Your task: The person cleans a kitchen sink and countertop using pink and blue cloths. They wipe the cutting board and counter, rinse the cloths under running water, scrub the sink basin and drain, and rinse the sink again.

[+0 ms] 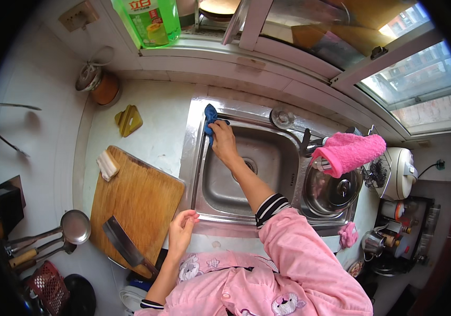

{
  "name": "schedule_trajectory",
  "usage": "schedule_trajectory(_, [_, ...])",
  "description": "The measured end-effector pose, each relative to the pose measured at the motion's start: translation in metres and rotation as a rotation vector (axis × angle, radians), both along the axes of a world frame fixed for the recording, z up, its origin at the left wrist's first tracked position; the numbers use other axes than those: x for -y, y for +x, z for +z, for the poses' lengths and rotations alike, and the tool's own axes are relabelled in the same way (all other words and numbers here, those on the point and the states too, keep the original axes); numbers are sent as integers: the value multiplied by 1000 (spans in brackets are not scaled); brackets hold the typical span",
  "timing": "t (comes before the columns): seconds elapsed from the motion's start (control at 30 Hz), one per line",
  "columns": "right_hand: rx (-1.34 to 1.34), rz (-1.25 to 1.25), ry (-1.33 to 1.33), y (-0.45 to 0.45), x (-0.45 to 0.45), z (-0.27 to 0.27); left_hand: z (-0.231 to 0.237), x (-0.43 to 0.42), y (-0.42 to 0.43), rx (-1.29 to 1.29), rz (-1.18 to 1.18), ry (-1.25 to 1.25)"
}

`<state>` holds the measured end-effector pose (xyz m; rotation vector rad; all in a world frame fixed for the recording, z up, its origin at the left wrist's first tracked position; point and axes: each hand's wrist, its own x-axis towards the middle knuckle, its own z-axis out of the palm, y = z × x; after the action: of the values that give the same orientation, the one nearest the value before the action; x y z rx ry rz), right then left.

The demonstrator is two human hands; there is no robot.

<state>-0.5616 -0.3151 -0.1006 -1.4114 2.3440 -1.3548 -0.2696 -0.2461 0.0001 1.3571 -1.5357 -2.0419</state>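
My right hand [223,140] presses a blue cloth [211,114] onto the back left corner of the stainless steel sink's rim [194,130]. The arm crosses over the large basin [267,158], partly hiding its drain. My left hand [182,231] hangs near the sink's front left corner with nothing in it, its fingers loosely bent. To its left lies a wooden cutting board [140,189]. A cleaver [125,243] rests on the board's near part, and a whitish block [108,165] sits at its far left edge.
A pink towel [351,152] drapes over the faucet. Below it, a lidded pot [332,191] fills the smaller basin. On the counter lies a yellow-green plastic piece [129,120]. A green detergent bottle [148,23] stands on the sill; ladles [75,227] hang left, and a rice cooker [401,173] stands right.
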Motion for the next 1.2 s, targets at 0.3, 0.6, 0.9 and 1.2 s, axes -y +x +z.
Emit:
schedule_trajectory(0.3, [71, 239, 164, 64, -61, 21, -6, -18, 14, 14, 2, -28])
schedule_trajectory(0.6, [-19, 540, 320, 135, -139, 39, -1, -32, 16, -1, -34, -64])
schedule_trajectory(0.9, [83, 367, 457, 90, -246, 45, 4, -45, 19, -42, -71, -43])
schedule_trajectory(1.2, [-21, 160, 33, -66, -256, 83, 9, -47, 19, -22, -98, -54])
